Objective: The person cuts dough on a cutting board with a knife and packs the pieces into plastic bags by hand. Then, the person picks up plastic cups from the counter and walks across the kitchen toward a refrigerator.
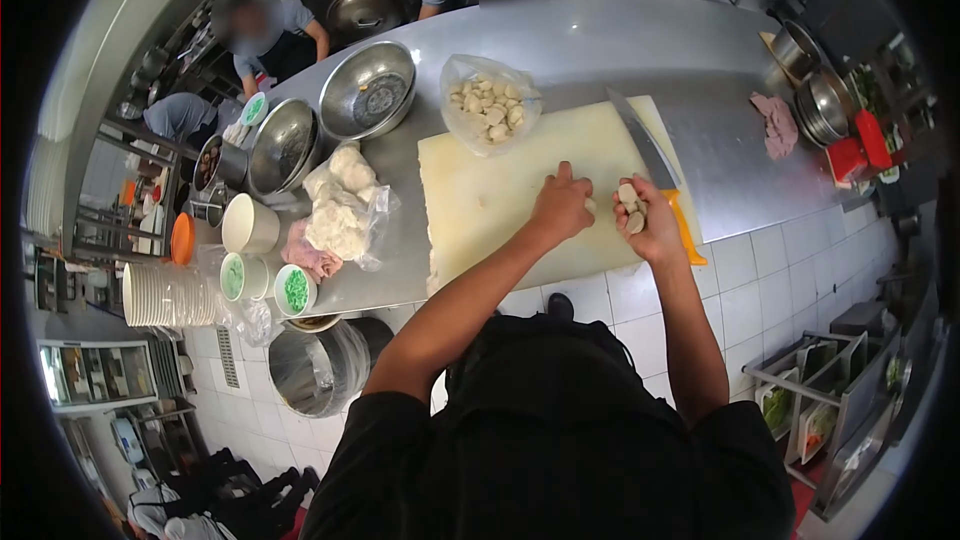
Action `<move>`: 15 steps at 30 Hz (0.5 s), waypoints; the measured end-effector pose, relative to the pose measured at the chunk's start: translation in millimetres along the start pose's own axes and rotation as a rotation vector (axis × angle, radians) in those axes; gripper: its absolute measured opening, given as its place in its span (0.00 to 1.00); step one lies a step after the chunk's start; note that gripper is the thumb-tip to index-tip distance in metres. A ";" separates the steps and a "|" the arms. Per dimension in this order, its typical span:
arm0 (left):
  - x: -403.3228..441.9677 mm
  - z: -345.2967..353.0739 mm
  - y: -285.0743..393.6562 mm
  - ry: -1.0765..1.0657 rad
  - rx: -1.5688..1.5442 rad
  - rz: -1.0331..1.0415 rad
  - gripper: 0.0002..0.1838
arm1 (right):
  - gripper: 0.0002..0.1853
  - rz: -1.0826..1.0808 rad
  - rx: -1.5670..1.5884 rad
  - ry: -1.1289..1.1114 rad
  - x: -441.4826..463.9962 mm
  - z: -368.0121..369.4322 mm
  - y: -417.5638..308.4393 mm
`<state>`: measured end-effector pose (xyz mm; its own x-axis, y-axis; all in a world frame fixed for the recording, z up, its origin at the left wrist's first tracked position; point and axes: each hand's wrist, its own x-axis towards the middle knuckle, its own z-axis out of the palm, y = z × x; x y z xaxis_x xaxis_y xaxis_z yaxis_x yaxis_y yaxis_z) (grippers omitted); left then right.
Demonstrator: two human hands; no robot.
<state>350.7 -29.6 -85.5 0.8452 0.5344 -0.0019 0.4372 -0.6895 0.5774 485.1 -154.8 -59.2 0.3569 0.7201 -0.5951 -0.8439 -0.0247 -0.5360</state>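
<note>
Your black shirt (pixel 550 430) is nearest; your right hand (pixel 657 231) cups pale pieces (pixel 628 196); I can't tell what your left hand (pixel 562 207) grips.

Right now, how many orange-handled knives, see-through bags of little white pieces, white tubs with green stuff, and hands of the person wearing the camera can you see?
Orange-handled knife: 1
Bag of little white pieces: 1
White tubs with green stuff: 3
Camera wearer's hands, left hand and right hand: 2
Total: 7
</note>
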 end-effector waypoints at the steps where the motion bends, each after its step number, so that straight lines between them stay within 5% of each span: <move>1: 0.2 0.7 -0.6 0.008 0.007 0.018 0.19 | 0.09 0.006 -0.015 0.002 -2.3 -2.4 2.9; 4: 3.3 -2.0 2.9 0.036 0.020 0.008 0.16 | 0.11 -0.025 -0.110 0.021 -6.3 -2.8 11.6; 8: -3.5 -4.8 -1.3 0.069 -0.037 0.012 0.14 | 0.10 -0.179 -0.629 0.033 -2.8 -6.3 18.6; 11: -8.4 -3.8 -5.5 0.148 -0.081 0.034 0.13 | 0.12 -0.681 -1.279 0.091 2.7 3.5 31.0; 15: -5.9 -6.9 -6.6 0.213 -0.068 0.016 0.15 | 0.14 -0.801 -1.626 0.061 11.3 11.8 32.6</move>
<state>340.7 -24.9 -83.7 0.7648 0.6197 0.1760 0.3965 -0.6682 0.6296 456.9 -139.2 -76.3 0.4795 0.8744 0.0744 0.6975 -0.3283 -0.6370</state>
